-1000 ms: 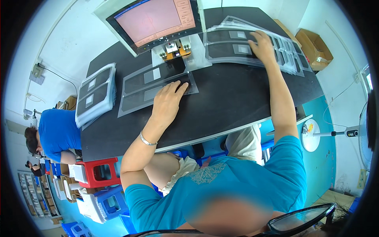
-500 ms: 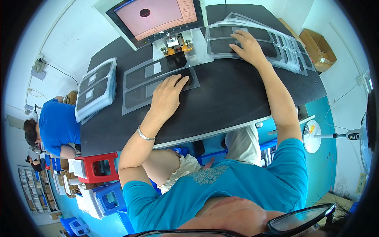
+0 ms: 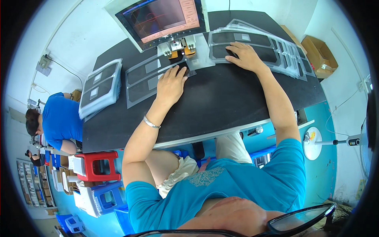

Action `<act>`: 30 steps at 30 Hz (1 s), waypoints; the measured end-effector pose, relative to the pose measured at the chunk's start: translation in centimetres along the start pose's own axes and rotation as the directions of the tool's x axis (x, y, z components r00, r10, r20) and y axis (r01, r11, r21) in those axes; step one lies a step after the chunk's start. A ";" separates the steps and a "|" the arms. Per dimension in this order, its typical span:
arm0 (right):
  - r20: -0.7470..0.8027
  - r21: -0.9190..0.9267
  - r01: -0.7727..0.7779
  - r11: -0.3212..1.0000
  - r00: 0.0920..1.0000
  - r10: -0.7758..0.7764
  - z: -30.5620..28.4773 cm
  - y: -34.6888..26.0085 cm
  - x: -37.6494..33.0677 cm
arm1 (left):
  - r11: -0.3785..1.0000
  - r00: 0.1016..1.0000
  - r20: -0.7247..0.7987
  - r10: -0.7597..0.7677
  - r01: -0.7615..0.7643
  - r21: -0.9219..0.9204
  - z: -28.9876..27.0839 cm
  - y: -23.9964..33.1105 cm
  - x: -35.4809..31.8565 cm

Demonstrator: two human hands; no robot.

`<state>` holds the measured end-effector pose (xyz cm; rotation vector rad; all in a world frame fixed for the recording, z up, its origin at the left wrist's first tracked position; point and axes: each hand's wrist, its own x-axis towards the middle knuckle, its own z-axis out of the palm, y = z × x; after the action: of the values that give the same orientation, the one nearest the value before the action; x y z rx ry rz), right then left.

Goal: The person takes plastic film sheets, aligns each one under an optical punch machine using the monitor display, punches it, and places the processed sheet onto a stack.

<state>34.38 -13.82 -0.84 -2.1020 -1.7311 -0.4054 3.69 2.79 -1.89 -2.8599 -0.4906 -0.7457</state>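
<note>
My left hand (image 3: pixel 171 86) lies with its fingers stretched out on a clear-edged plastic sheet (image 3: pixel 138 91) with two dark panels, each bearing a pale rectangular window. The sheet's far right corner reaches under a small metal-and-orange machine head (image 3: pixel 182 50). Resting on a fanned stack of similar sheets (image 3: pixel 258 40) at the right is my right hand (image 3: pixel 246 58), its fingers spread and nothing gripped. Above the machine head, a monitor (image 3: pixel 164 19) shows a dark picture with a red circle and cross lines.
Another stack of sheets (image 3: pixel 100 87) sits at the left of the black table (image 3: pixel 221 106). An open cardboard box (image 3: pixel 319 55) stands beyond the right edge. Below left are a red stool (image 3: pixel 100 166) and a blue stool (image 3: pixel 108 197). A person in blue (image 3: pixel 61 118) bends over farther left.
The sheet under my left hand has shifted farther in toward the machine. My right hand has drawn slightly nearer on its stack. The monitor's picture went from pink with a black oval to dark.
</note>
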 end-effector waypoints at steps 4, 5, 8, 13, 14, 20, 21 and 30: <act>-0.004 0.010 0.009 1.000 1.000 -0.009 0.1 0.3 0.1 | 1.000 1.000 0.007 -0.001 0.002 -0.003 0.2 -0.1 0.1; -0.017 0.013 0.019 1.000 1.000 -0.019 0.1 0.2 0.1 | 1.000 1.000 0.011 -0.001 0.002 -0.012 0.2 -0.2 0.1; 0.001 0.030 0.003 1.000 1.000 -0.003 0.6 0.8 0.3 | 0.999 0.999 -0.017 0.033 -0.032 0.022 0.6 -0.6 0.1; -0.001 0.011 0.019 1.000 1.000 -0.019 0.2 0.3 0.4 | 0.998 0.999 0.015 0.033 -0.032 -0.051 0.8 -1.2 -0.1; -0.008 -0.003 0.027 1.000 1.000 -0.027 0.0 0.0 0.5 | 0.999 1.000 0.018 0.025 -0.024 -0.048 0.7 -1.3 -0.3; -0.003 -0.005 0.029 1.000 1.000 -0.030 0.3 0.5 0.2 | 0.983 0.999 -0.019 -0.030 0.026 -0.182 -1.1 -0.6 -0.8; -0.006 -0.003 0.033 0.999 0.999 -0.033 0.4 0.6 0.2 | 0.979 0.999 -0.014 -0.048 0.045 -0.197 -1.5 -0.4 -1.1; -0.015 -0.007 0.019 1.000 1.000 -0.019 0.6 0.4 0.3 | 0.990 0.995 -0.030 -0.091 0.087 -0.114 -0.6 -1.5 -0.8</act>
<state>34.84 -13.36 -1.27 -2.0834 -1.7450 -0.4313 2.23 3.81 -1.71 -2.9390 -0.5932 -0.8637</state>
